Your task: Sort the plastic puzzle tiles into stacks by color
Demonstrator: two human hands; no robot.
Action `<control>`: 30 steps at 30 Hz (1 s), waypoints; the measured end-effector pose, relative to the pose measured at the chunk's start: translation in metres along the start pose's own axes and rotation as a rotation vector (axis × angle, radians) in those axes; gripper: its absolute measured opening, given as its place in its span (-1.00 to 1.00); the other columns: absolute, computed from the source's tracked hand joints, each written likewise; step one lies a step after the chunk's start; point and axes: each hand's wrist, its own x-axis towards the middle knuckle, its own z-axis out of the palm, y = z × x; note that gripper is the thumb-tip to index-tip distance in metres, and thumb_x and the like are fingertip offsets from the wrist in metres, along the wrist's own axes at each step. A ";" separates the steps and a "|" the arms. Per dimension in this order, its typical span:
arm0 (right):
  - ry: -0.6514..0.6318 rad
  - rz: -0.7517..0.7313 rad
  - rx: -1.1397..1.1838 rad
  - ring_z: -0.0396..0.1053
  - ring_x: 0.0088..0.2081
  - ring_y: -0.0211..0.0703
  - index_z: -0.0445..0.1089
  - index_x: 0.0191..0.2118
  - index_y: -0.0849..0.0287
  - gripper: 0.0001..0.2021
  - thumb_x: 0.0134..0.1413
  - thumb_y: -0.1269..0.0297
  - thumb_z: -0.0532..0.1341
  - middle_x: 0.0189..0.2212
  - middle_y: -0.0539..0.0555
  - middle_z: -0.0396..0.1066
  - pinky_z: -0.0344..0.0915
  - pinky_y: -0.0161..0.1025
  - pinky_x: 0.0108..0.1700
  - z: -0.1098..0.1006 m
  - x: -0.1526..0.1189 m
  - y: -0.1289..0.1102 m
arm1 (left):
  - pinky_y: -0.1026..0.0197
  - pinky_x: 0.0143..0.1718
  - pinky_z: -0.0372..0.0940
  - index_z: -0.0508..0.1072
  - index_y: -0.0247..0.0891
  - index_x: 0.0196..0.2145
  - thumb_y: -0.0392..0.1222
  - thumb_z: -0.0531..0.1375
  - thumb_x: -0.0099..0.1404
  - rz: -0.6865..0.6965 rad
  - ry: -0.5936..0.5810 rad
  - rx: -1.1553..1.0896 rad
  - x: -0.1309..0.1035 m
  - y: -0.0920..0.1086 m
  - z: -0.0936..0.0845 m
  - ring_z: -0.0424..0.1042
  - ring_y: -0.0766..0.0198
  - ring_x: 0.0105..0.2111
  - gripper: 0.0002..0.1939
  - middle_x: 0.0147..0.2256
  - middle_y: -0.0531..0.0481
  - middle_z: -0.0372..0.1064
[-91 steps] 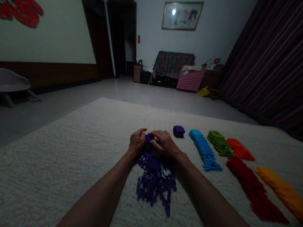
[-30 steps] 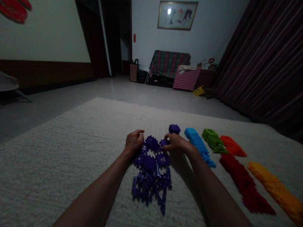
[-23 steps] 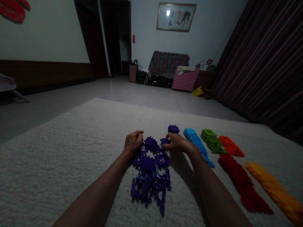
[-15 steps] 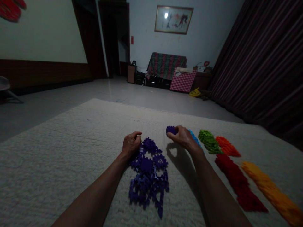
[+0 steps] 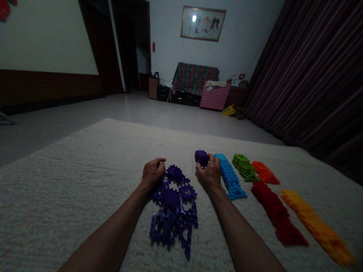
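My right hand has its thumb and fingers around a short stack of purple gear-edged building pieces, low over the mat or resting on it; I cannot tell which. Left of it lies a loose pile of purple interlocking pieces, some square with toothed edges, some open frames. At the pile's upper left edge is my left hand, its fingers curled in. Whatever those fingers may hold is hidden. Just right of my right hand lies a row of blue pieces.
Farther right on the pale textured mat lie groups of green pieces, orange pieces, dark red pieces and yellow pieces. Beyond the mat are a tiled floor, a cloth-covered piece of furniture and a dark curtain.
My right hand has lowered the purple stack toward the mat and turned more upright, uncovering the blue row. The view has shifted slightly to the right. My left hand stays by the pile.
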 end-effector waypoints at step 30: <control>-0.167 -0.246 0.175 0.39 -0.15 -0.04 0.40 -0.08 0.16 -0.73 0.13 0.35 0.06 -0.21 0.16 0.41 0.33 -0.16 0.00 -0.004 -0.002 -0.019 | 0.26 -0.35 0.30 0.63 -0.27 -0.11 -0.22 0.08 0.25 0.008 0.010 0.018 0.001 0.001 0.000 0.51 0.23 -0.43 -0.62 -0.42 -0.07 0.58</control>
